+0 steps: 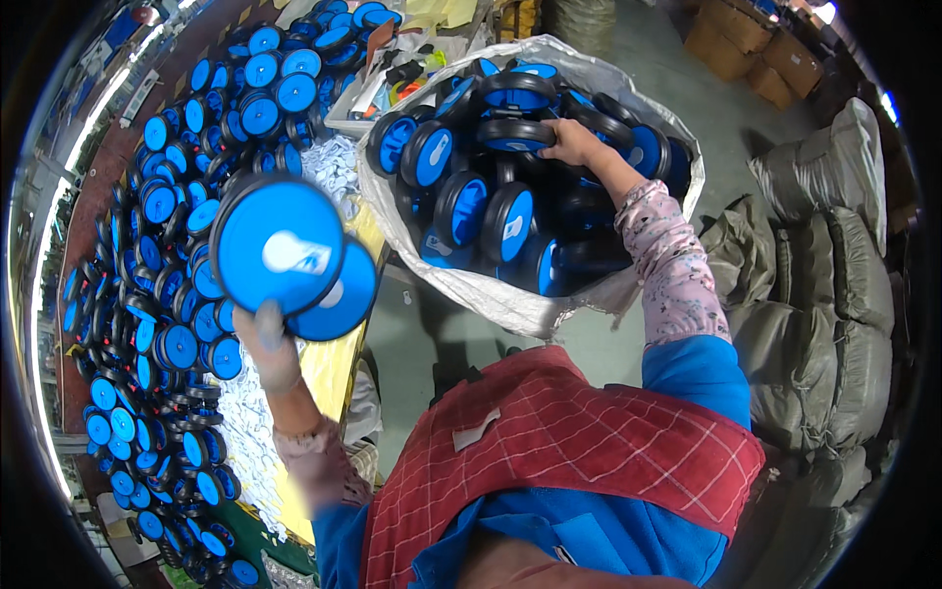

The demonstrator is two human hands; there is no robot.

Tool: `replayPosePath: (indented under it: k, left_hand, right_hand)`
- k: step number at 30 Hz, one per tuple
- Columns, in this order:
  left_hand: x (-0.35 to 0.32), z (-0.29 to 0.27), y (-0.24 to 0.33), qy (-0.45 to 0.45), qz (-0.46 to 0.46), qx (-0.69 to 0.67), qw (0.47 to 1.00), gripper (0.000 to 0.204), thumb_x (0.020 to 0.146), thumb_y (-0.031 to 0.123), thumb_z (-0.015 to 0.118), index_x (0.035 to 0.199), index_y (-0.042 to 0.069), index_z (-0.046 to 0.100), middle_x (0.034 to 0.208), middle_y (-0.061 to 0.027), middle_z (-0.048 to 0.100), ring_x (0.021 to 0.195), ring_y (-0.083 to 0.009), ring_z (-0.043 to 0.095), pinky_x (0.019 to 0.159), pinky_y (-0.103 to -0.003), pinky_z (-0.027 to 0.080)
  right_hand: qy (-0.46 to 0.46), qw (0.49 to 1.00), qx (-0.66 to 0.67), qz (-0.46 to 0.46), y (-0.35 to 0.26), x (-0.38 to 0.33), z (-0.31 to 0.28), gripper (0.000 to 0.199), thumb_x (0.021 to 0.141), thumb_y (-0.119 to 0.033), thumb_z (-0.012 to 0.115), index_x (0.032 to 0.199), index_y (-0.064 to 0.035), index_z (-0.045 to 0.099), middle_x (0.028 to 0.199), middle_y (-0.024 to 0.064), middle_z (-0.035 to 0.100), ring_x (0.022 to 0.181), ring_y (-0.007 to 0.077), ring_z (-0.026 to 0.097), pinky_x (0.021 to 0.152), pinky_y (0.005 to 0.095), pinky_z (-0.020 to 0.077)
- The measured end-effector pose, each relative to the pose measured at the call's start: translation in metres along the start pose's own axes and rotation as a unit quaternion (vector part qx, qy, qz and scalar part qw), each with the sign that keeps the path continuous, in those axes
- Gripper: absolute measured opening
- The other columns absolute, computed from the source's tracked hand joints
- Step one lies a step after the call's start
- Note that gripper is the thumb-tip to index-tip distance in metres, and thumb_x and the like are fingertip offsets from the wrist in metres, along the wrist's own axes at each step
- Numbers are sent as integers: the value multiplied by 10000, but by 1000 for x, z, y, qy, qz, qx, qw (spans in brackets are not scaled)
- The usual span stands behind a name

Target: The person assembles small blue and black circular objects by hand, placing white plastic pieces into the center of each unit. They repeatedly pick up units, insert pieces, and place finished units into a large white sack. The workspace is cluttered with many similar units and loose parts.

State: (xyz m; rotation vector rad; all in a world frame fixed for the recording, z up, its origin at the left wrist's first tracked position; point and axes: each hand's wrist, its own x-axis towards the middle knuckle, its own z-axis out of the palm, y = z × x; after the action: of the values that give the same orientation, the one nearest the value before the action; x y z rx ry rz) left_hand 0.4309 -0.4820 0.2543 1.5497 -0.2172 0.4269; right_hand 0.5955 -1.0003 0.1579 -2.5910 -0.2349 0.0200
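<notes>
A: Nearest is the red checked apron (579,442) over a blue top, low in the middle. What is each hand doing?

B: The left hand (270,348), gloved and blurred, is raised at near left. It is closed on 2 blue wheels with black tyres (294,257), held up face-on above the yellow table edge (329,378).

A: And the other?

B: The right hand (574,142) reaches far out, arm nearly straight in a pink patterned sleeve (672,260), into the white sack (491,290) on the floor. Its fingers curl over a wheel in the sack (515,133), so I judge it closed on that wheel.

A: How far along does the work look?

B: My guess is well under way, not finished. The pile of wheels on the table (167,294) runs along the whole left side, from far to near, with small white parts (245,422) scattered among it. The sack holds plenty of wheels yet, though it looks partly emptied

A: Anything else nearby?

B: Grey stuffed sacks (824,285) stacked at right, cardboard boxes (756,44) at far right
</notes>
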Motion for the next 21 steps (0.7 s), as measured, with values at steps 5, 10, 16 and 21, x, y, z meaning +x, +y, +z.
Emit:
replayPosePath:
  k: [5,10,16,21]
  left_hand:
    - [54,114,10,-90,44,55,993,613,794,102,620,1363,-64,466,1234,-162,621,1087,-225,615,964,-350,482]
    - [76,193,1,-206,170,127,955,590,690,238,787,1195,14,579,1068,-159,630,915,-266,654,808,-354,522]
    - [57,236,-63,-514,198,442,708,437,683,265,774,1083,120,675,1172,-151,607,985,-339,642,878,-410,532]
    - [82,269,-90,-481,279,530,641,448,781,184,731,1215,150,627,1256,-86,563,1047,-319,615,873,-421,544]
  right_hand:
    - [-116,992,-21,-41,-4,-16,-12,665,808,-271,776,1372,-72,486,1213,210,623,1150,379,590,978,416,463]
    - [-19,994,-75,-76,-11,-91,-48,592,837,-194,728,1370,-59,508,1287,184,570,1175,379,566,987,434,467]
    - [62,996,58,-36,-45,-183,-73,364,843,-100,723,1181,-29,606,1174,140,608,1000,346,638,864,387,522]
    - [152,984,82,-29,-92,-201,-42,336,840,-87,730,1154,-29,627,1159,150,626,1013,339,643,869,383,522]
